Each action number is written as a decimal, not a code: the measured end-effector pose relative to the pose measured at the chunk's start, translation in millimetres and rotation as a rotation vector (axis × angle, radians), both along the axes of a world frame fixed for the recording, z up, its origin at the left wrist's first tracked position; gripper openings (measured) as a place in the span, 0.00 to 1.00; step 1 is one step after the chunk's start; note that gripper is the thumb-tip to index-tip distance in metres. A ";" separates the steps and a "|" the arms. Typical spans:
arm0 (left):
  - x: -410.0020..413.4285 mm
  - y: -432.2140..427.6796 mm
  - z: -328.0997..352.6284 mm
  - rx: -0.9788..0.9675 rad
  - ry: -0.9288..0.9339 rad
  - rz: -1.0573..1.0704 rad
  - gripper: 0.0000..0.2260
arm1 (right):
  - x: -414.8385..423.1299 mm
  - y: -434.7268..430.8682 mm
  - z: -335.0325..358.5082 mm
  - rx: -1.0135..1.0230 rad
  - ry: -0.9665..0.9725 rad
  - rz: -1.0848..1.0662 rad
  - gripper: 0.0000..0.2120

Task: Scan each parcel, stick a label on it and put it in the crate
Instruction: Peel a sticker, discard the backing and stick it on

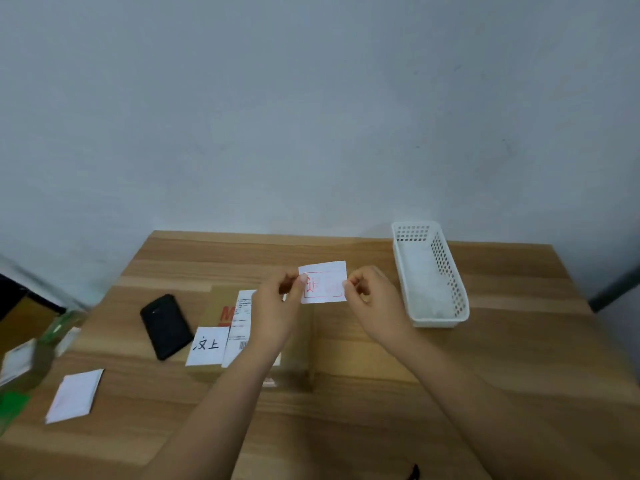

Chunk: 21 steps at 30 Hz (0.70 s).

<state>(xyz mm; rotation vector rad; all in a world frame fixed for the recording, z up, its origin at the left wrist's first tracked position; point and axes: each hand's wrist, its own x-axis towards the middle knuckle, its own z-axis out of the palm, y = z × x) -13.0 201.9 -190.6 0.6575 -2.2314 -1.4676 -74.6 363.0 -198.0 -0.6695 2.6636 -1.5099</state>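
Note:
A white label (323, 282) with red print is held up above the table. My left hand (277, 306) pinches its left edge and my right hand (372, 299) pinches its right edge. Below my hands lies a flat cardboard parcel (301, 344) with a printed shipping slip (240, 327) and a white handwritten label (207, 345) on its top. A black phone-like scanner (166, 326) lies left of the parcel. The white perforated crate (431, 271) stands at the right rear of the table.
A small stack of white labels (74, 394) lies at the front left of the wooden table (485, 358). Green and white items (20, 368) sit past the table's left edge. A grey wall rises behind.

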 end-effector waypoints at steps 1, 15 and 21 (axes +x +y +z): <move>10.2 -14.0 0.0 -0.008 -0.010 -0.012 0.04 | 11.6 -12.7 1.4 0.008 -0.023 -0.015 0.06; 81.2 -115.8 -28.2 0.037 -0.051 -0.223 0.09 | 109.8 -109.4 -7.1 0.113 -0.220 -0.258 0.06; 88.8 -125.7 -29.6 0.087 -0.037 -0.146 0.04 | 113.2 -123.4 -7.5 0.185 -0.199 -0.242 0.06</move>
